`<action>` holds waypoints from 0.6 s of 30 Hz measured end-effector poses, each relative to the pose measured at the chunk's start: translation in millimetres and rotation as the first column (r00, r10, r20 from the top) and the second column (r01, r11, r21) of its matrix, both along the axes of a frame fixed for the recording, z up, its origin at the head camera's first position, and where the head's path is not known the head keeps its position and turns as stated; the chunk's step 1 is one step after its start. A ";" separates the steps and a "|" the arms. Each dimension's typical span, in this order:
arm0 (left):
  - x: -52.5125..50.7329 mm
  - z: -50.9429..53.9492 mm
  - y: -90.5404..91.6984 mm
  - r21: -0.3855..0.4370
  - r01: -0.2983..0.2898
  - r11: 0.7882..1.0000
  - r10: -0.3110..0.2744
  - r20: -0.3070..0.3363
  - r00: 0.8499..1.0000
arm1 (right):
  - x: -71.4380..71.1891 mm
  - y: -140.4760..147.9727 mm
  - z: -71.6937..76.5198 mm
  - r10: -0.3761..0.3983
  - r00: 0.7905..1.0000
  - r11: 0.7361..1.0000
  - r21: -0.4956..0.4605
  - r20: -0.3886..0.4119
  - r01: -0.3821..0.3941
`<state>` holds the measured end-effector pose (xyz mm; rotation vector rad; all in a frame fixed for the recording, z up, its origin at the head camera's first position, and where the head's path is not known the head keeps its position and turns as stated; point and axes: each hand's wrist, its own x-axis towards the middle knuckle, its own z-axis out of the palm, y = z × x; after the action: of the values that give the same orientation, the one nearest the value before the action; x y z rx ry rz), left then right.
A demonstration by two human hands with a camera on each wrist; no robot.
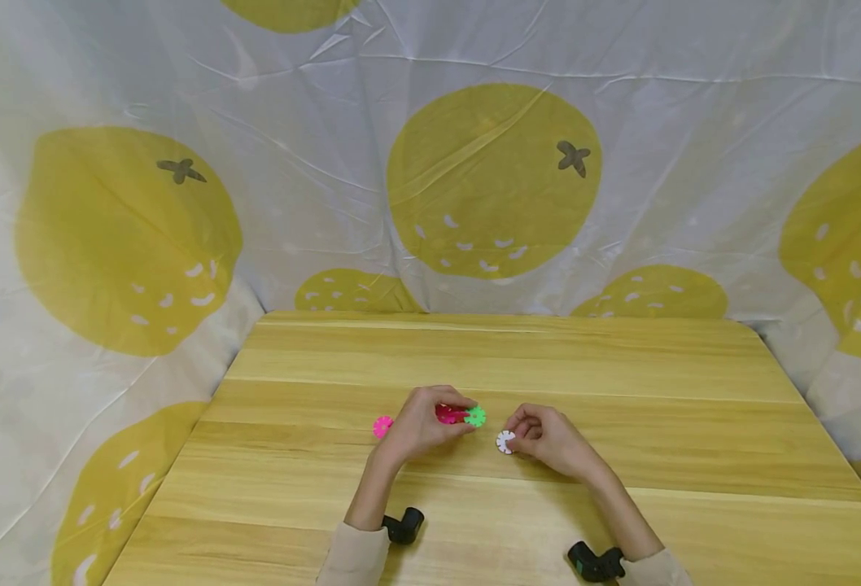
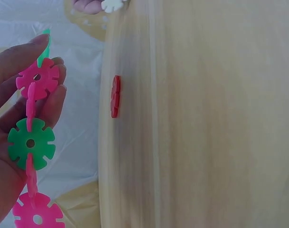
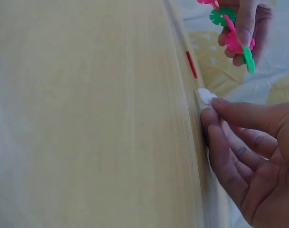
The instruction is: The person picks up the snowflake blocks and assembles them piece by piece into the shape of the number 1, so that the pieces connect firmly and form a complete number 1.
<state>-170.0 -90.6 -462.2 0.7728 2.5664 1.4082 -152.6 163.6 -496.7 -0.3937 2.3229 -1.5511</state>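
My left hand [image 1: 425, 422] pinches a chain of notched plastic snowflake discs between thumb and fingers. In the left wrist view the chain hangs along the palm: a green disc [image 2: 46, 50] edge-on at the fingertips, then pink discs [image 2: 42, 78] alternating with another green disc [image 2: 30, 143], down to a pink disc [image 2: 37, 213] at the lower edge. A white snowflake disc [image 1: 505, 442] is pinched between the thumb and fingers of my right hand [image 1: 553, 441]. The white disc and the chain's green end [image 1: 475, 416] are close but apart.
A loose red snowflake disc [image 2: 115, 96] lies on the wooden table [image 1: 533, 358], near the left hand. Black wrist cameras [image 1: 405, 526] sit on both forearms. Behind the table hangs a pale cloth [image 1: 313, 203] printed with yellow fruit.
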 end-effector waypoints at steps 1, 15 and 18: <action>0.1 0.2 0.1 -0.001 0.000 1.000 0.000 0.003 1.000 | -0.1 -0.1 0.1 -0.001 1.000 1.000 -0.023 0.012 0.002; -0.9 -0.1 0.1 0.014 0.016 1.000 -0.016 0.019 1.000 | -4.7 -1.0 -1.2 -0.063 0.998 0.974 -0.217 0.007 0.063; -0.4 0.6 0.2 0.019 0.021 1.000 -0.021 0.028 0.999 | -4.6 -2.1 0.2 -0.079 0.997 0.960 -0.269 0.005 0.077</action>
<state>-170.4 -90.3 -461.7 0.7752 2.5205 1.4286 -157.2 161.5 -496.6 -0.3743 2.1589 -1.9151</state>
